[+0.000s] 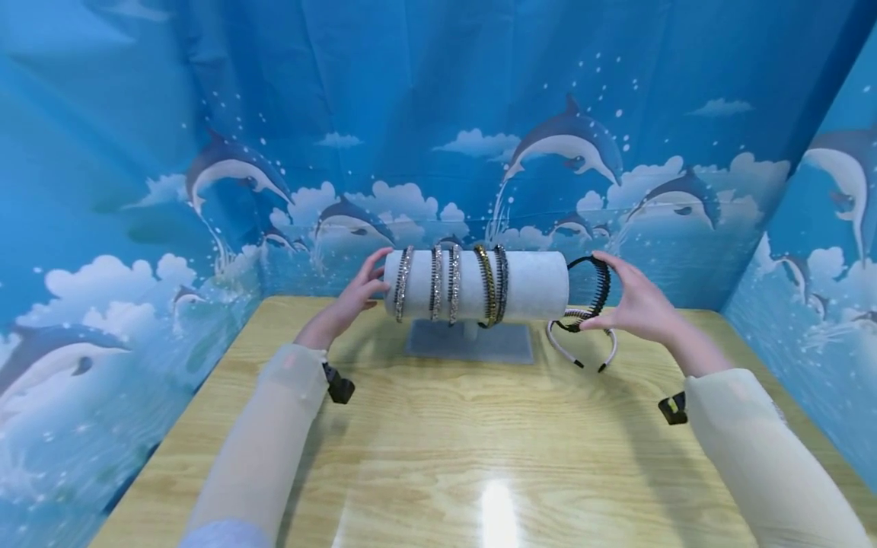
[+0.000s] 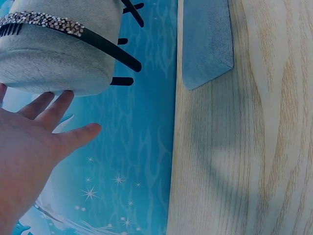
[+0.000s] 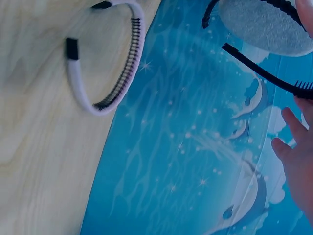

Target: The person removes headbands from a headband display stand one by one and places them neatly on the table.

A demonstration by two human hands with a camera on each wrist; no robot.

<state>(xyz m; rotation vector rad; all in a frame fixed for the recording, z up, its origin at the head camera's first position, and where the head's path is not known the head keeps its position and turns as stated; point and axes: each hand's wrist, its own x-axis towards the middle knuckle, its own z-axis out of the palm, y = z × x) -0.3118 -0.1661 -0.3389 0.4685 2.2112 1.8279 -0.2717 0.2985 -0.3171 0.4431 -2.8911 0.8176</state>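
A grey velvet roll display stand lies crosswise, carrying several glittery headbands, silver, gold and dark. My left hand touches the roll's left end with spread fingertips; in the left wrist view the fingers rest against its rim. At the other end, my right hand pinches a black toothed headband between thumb and fingers, its open ends toward the roll. In the right wrist view the black headband stands beside the roll's end face.
A pale lilac headband, also seen in the right wrist view, lies on the wooden table below my right hand. The stand's flat grey base rests near the table's back edge. A blue dolphin-print curtain hangs behind.
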